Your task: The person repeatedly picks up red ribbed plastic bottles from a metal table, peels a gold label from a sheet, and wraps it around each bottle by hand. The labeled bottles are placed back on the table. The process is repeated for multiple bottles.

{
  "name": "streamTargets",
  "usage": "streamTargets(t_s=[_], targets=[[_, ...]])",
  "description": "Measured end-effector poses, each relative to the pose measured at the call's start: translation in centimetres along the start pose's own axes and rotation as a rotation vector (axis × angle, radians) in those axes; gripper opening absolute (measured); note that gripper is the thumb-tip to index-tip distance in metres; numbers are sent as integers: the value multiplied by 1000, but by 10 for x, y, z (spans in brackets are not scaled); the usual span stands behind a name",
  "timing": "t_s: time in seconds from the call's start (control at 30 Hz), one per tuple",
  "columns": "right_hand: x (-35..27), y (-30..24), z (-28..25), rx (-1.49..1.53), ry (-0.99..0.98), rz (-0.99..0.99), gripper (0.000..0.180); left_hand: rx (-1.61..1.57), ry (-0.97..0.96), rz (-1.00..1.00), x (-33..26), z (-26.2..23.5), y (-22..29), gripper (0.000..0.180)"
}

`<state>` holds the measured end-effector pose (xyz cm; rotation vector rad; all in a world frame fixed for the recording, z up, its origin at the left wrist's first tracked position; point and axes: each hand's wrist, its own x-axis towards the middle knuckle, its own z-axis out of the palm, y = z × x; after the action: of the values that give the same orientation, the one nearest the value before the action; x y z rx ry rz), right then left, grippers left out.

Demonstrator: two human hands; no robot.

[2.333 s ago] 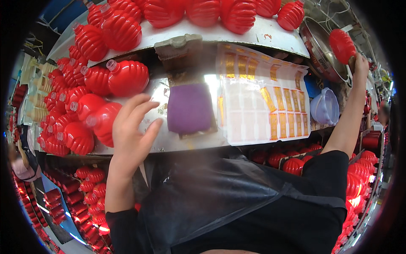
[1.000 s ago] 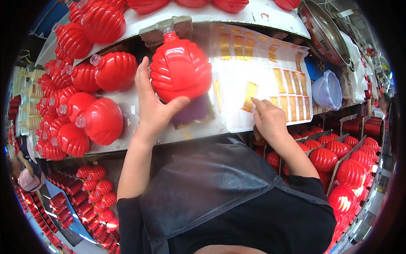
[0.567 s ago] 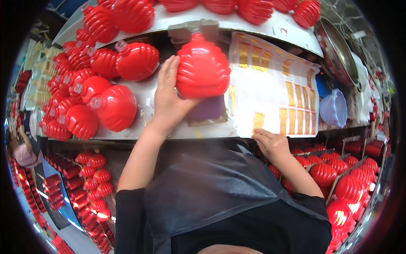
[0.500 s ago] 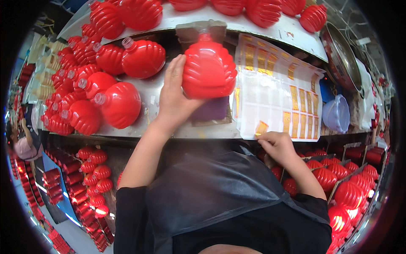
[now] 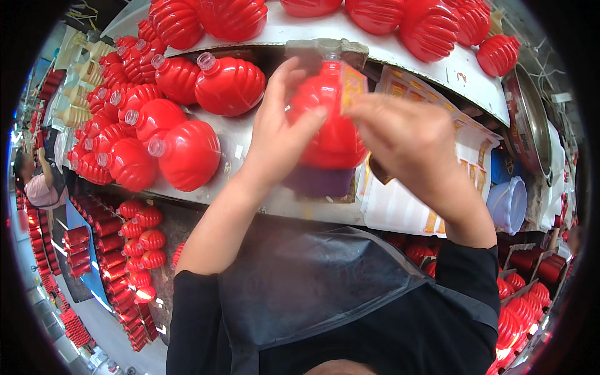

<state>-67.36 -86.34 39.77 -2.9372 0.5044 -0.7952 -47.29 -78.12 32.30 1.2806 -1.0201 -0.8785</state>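
A glossy red plastic bottle (image 5: 334, 140) with ribbed sides and a clear neck sits on a purple-topped block (image 5: 322, 182). My left hand (image 5: 281, 128) grips its left side, with the thumb across the front and the fingers raised toward its shoulder. Between the thumb and fingers of my right hand (image 5: 406, 128) is a gold and red sticker (image 5: 353, 84), held in front of the bottle's upper right. Motion blurs this hand, and it hides part of the bottle. To the right lies a white sheet of gold stickers (image 5: 400, 203), partly covered by my right arm.
Several red bottles (image 5: 187, 156) crowd the bench at left. More red bottles (image 5: 428, 31) stand on the white shelf (image 5: 462, 75) at the back. A pale blue bucket (image 5: 507, 205) and a large metal pan (image 5: 531, 125) are at right. Another person (image 5: 44, 181) is at far left.
My right hand has lifted from the sheet's near edge to the bottle, carrying the sticker. My left thumb has come across the bottle's front. The whole view has shifted slightly.
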Motion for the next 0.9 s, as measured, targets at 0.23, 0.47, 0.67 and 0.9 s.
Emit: streamTargets(t_s=[0.23, 0.47, 0.67, 0.9], targets=[[-25, -10, 31, -210, -24, -225, 28, 366, 46, 56, 26, 9, -2, 82], [-38, -16, 25, 70, 89, -316, 29, 261, 70, 113, 16, 7, -15, 84], [-5, 29, 36, 487, 26, 344, 35, 436, 4, 250, -7, 2, -15, 101], [-1, 38, 49, 423, -101, 354, 38, 579, 12, 269, -12, 6, -9, 104]])
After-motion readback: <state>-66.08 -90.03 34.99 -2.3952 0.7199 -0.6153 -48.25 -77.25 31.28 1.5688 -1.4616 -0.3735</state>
